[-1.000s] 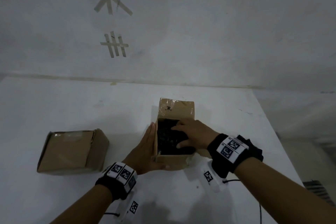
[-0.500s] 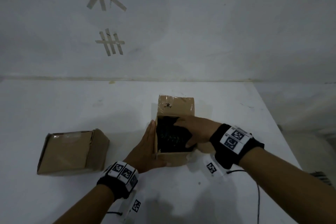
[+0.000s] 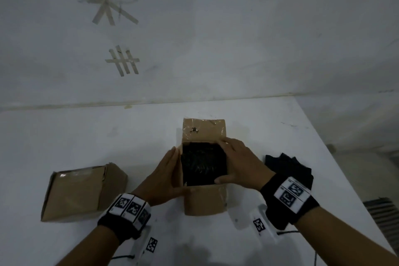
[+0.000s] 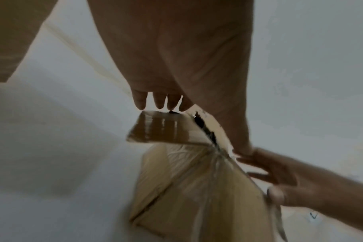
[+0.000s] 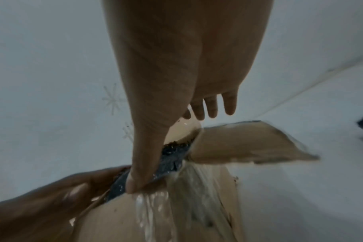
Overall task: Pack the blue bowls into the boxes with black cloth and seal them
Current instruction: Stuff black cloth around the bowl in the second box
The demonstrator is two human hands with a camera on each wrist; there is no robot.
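An open cardboard box (image 3: 205, 203) stands at the table's middle, filled to the rim with black cloth (image 3: 203, 164). No blue bowl shows. My left hand (image 3: 166, 173) lies flat with straight fingers against the box's left flap (image 4: 160, 127). My right hand (image 3: 239, 164) lies over the right flap (image 5: 249, 144) with straight fingers, its thumb touching the cloth (image 5: 172, 157) at the near rim. The far flap (image 3: 204, 129) stands up and the near flap hangs down the front.
A second cardboard box (image 3: 82, 192) lies closed on the table (image 3: 64, 136) to the left. A loose pile of dark cloth (image 3: 289, 166) sits right of my right hand. The table's right edge runs close by, and a wall with tape marks (image 3: 105, 0) stands behind.
My right hand has come off the cloth inside the box and moved to the right flap. The left hand stays on the left side. The dark cloth pile has come into view.
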